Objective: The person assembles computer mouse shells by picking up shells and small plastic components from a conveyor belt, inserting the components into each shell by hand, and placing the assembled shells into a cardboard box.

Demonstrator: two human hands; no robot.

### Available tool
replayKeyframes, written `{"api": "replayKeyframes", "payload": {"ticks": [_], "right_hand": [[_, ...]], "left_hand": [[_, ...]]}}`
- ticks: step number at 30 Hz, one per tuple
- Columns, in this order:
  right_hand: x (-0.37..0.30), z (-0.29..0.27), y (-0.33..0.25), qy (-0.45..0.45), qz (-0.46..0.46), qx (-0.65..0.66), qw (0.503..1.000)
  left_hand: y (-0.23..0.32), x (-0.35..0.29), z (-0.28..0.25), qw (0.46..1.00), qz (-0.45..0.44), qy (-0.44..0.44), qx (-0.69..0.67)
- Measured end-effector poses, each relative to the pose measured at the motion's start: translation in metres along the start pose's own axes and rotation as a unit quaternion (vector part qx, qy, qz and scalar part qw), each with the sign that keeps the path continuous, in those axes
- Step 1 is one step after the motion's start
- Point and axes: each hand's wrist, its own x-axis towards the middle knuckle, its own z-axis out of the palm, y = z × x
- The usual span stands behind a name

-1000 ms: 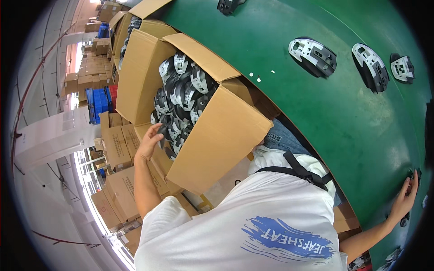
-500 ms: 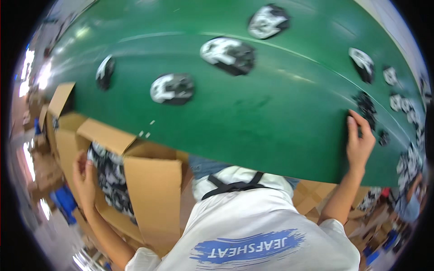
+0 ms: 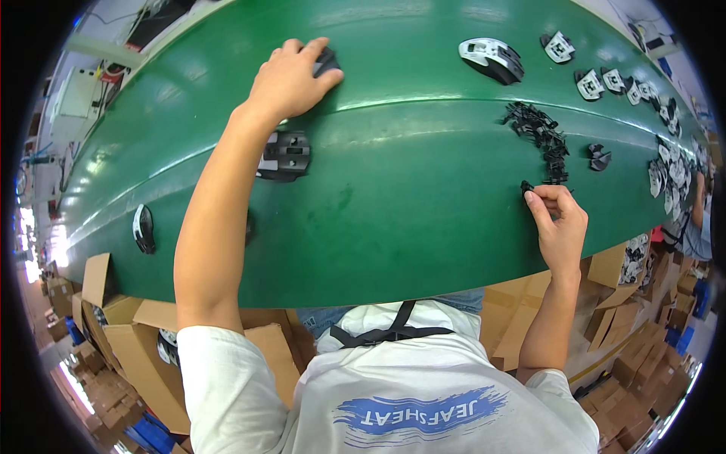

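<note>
My left hand point(image 3: 291, 79) is stretched far over the green table point(image 3: 393, 227), its fingers and thumb closed around a dark mouse shell point(image 3: 325, 63) that they mostly cover. Beneath that forearm lies another black mouse shell point(image 3: 287, 156), partly hidden. My right hand point(image 3: 561, 219) pinches a small black plastic part point(image 3: 527, 186) between thumb and fingertips. Just beyond it runs a loose pile of small black parts point(image 3: 546, 136). A single black piece point(image 3: 599, 157) sits to the right of the pile. One white-and-black mouse shell point(image 3: 491, 59) rests farther back.
At the right, several white shells point(image 3: 669, 178) are heaped, with more in a row behind. A lone shell point(image 3: 143, 228) lies at the left. Open cardboard boxes point(image 3: 144, 356) stand below the table's near edge. A co-worker's arm point(image 3: 699, 200) shows at the far right.
My left hand has gone from beside the box at lower left up to a shell on the table. My right hand now pinches a small black part. The view has shifted.
</note>
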Motion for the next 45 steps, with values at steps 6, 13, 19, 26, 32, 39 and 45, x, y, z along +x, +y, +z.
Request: {"api": "replayKeyframes", "payload": {"ticks": [6,13,19,26,32,39,45], "right_hand": [[-0.019,0.017,-0.030,-0.096,0.050,0.462,0.880],[-0.013,0.078,-0.152,-0.195,-0.182,0.374,0.888],[-0.014,0.099,-0.160,-0.141,-0.291,0.190,0.927],[-0.027,0.110,-0.147,-0.063,-0.300,0.147,0.941],[-0.033,0.105,-0.132,-0.047,-0.295,0.136,0.945],[-0.035,0.100,-0.129,-0.060,-0.274,0.132,0.951],[-0.033,0.097,-0.127,-0.094,-0.308,0.071,0.944]], "left_hand": [[0.055,-0.069,-0.056,0.765,-0.087,-0.018,-0.638],[0.115,-0.181,-0.035,0.383,-0.072,-0.015,-0.921],[0.117,-0.217,-0.032,0.386,-0.093,0.037,-0.917],[0.128,-0.216,-0.035,0.447,-0.109,-0.001,-0.888],[0.141,-0.215,-0.029,0.480,-0.120,-0.030,-0.868],[0.145,-0.214,-0.023,0.395,-0.146,-0.049,-0.906],[0.145,-0.217,-0.020,0.325,-0.195,-0.053,-0.924]]}}
